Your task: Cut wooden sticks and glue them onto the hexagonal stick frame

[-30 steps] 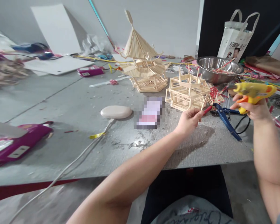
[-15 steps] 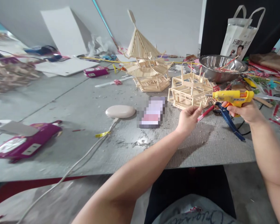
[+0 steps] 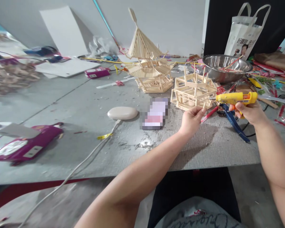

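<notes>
My right hand (image 3: 250, 112) is wrapped round a yellow glue gun (image 3: 237, 97), its nozzle pointing left at the near right side of a stick frame (image 3: 196, 90). This frame is many-sided, built of thin pale wooden sticks, with several uprights on top. In front of it, my left hand (image 3: 192, 119) pinches a short wooden stick (image 3: 204, 105), whose tip shows above the fingers near the nozzle. Below the glue gun lies a blue-handled cutter (image 3: 235, 123). Beside my left fingers is a red marker-like tube (image 3: 209, 114).
A tiered stick pagoda (image 3: 148, 60) stands behind. A phone (image 3: 155, 114), a white oval device (image 3: 123, 113) with a cable, and a purple power strip (image 3: 35, 144) lie leftward. A steel bowl (image 3: 218, 72) and a white bag (image 3: 243, 36) are at the back right.
The thumb of my right hand has lifted slightly on the glue gun's grip. The gun has shifted a little to the left; my left hand stays nearly in place.
</notes>
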Available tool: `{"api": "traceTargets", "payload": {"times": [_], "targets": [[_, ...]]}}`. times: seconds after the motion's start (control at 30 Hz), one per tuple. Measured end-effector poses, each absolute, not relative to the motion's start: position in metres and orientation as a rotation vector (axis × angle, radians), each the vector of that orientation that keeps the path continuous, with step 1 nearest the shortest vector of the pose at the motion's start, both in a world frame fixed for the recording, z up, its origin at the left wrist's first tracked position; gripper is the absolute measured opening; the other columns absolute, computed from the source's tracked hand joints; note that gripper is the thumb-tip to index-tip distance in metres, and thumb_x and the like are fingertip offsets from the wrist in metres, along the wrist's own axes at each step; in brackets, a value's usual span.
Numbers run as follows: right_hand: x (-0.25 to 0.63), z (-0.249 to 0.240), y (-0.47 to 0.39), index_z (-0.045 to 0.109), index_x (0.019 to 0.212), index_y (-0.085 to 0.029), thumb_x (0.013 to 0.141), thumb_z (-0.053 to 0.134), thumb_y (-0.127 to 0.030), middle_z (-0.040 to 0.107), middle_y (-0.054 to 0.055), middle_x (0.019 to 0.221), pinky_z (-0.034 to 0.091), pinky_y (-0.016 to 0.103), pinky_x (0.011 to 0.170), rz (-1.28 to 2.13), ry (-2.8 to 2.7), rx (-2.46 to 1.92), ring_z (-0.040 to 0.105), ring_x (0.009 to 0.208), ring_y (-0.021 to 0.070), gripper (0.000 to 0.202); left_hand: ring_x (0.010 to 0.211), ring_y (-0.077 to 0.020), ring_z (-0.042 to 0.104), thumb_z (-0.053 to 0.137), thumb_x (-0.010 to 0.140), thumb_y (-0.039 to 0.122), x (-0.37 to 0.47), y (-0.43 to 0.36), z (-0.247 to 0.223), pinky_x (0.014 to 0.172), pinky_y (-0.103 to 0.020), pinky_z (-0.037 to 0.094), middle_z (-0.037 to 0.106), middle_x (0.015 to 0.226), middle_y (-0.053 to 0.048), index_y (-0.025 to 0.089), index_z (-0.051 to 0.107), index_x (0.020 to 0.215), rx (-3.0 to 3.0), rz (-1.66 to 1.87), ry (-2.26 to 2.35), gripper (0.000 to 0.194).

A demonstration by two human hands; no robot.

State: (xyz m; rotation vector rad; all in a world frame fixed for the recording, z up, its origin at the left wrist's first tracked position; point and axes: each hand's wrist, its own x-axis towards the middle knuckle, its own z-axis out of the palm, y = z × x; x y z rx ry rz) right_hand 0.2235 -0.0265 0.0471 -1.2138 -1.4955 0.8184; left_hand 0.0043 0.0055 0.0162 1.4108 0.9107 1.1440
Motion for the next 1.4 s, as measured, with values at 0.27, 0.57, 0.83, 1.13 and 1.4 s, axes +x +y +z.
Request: {"api": "traceTargets", "payload": {"times": [0.27,0.57,0.83,1.13,1.4], "targets": [[0.2178,0.0471,-0.0249,0.062,0.064,-0.020,0.065,0.065,-0.058,0.058,-0.001,0.055,0.029,0.022,0.032,0.827,-1.472,-1.175,0.041,0.035,0.0054,0.037,0.046,-0.0053,0.034,0.059,0.072,0.041,0.0050,0.0072,0.0151,0.044,-0.021,0.027,0.044,0.052,0.006,0.016,0.062,0.072,1.407,1.152,0.893,0.024],[0.2185,0.0470,-0.0250,0.060,0.063,-0.019,0.065,0.064,-0.060,0.056,-0.001,0.054,0.028,0.021,0.032,0.820,-1.492,-1.201,0.041,0.035,0.0052,0.041,0.046,-0.0054,0.034,0.058,0.074,0.038,0.0054,0.0071,0.0137,0.044,-0.021,0.026,0.044,0.052,0.006,0.016,0.062,0.072,1.435,1.164,0.883,0.022],[0.2198,0.0452,-0.0245,0.059,0.061,-0.019,0.065,0.064,-0.059,0.054,-0.001,0.052,0.029,0.022,0.033,0.825,-1.497,-1.215,0.042,0.036,0.0064,0.041,0.048,-0.0065,0.036,0.059,0.074,0.039,0.0055,0.0049,0.0155,0.046,-0.021,0.028,0.045,0.050,0.005,0.017,0.063,0.072,1.435,1.149,0.903,0.023],[0.2161,0.0491,-0.0258,0.059,0.063,-0.020,0.062,0.067,-0.059,0.056,-0.001,0.053,0.029,0.022,0.030,0.840,-1.467,-1.217,0.042,0.034,0.0058,0.040,0.047,-0.0066,0.036,0.059,0.074,0.039,0.0050,0.0040,0.0167,0.046,-0.021,0.028,0.043,0.048,0.006,0.017,0.063,0.072,1.439,1.152,0.905,0.023],[0.2141,0.0506,-0.0257,0.059,0.063,-0.020,0.060,0.068,-0.059,0.055,-0.002,0.050,0.029,0.021,0.028,0.820,-1.441,-1.212,0.041,0.032,0.0062,0.040,0.046,-0.0064,0.035,0.059,0.074,0.039,0.0052,0.0049,0.0139,0.046,-0.021,0.028,0.042,0.048,0.006,0.017,0.063,0.072,1.441,1.158,0.902,0.022]]}}
